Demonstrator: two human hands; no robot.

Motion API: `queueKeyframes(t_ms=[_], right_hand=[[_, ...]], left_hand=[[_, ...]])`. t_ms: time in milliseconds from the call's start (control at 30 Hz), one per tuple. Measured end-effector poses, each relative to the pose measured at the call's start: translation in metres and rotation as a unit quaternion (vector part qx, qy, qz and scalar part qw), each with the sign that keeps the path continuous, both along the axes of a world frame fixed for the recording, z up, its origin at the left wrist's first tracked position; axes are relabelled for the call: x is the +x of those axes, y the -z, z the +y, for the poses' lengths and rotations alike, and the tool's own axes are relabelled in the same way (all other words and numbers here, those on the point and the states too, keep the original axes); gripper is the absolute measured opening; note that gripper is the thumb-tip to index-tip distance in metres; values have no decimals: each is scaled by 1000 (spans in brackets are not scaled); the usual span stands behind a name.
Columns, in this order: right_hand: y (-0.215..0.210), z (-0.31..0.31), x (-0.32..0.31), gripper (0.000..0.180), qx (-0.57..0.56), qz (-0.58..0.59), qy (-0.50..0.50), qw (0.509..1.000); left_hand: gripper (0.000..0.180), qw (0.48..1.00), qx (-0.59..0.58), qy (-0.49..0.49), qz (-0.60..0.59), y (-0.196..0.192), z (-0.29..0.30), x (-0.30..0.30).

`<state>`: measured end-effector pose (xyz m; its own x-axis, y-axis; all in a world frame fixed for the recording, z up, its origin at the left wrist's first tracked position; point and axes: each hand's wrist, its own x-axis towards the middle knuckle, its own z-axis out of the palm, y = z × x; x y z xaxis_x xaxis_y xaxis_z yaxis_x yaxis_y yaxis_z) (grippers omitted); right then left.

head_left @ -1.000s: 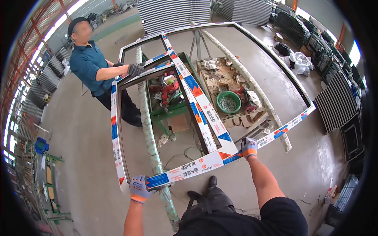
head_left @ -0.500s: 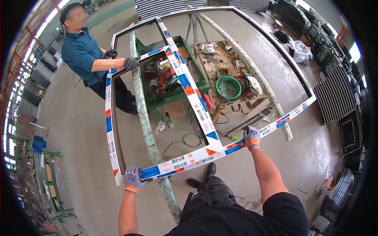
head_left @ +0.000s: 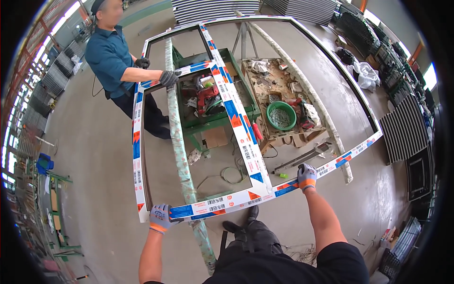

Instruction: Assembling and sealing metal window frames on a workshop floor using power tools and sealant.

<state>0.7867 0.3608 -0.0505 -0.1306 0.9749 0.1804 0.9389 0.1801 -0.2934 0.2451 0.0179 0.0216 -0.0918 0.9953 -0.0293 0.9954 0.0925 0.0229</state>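
Observation:
A large window frame (head_left: 137, 161), its profiles covered in white, blue and orange printed film, lies over two long wrapped rails. Within its left part sits a smaller sash (head_left: 236, 198), its edges in similar film. At the near left corner, my gloved left hand (head_left: 160, 217) is closed around the end of the near bar. My gloved right hand (head_left: 307, 177) grips the near bar farther right, past the dividing upright. Across the frame, a co-worker's dark gloved hand (head_left: 169, 78) rests on the sash's far crossbar, and the other hand is at the frame's left side.
Below the frame, a green metal bench (head_left: 215, 120) holds a red power tool (head_left: 206, 97). Beside it, a wooden worktable (head_left: 260, 80) bears a green basin (head_left: 282, 116) of metal fasteners. The left rail (head_left: 176, 137) runs close to my feet. Stacked profiles (head_left: 406, 125) stand at right.
The scene has shifted slightly right and down in view, most at the far side. Both my hands keep their grip on the frame. The co-worker's hand stays at the crossbar.

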Motion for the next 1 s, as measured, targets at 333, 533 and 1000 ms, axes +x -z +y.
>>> queueKeyframes(t_ms=[333,533,1000], right_hand=[[0,5,-4,12,-14,4,-2,1000],[3,4,-3,10,-6,2,0,1000],[1,3,6,14,-32,-23,17,999]], left_hand=[[70,999,-42,-16,-5,37,5,-8],[70,997,-52,-30,-49,32,13,-7],[51,992,-47,-65,-93,59,10,-9]])
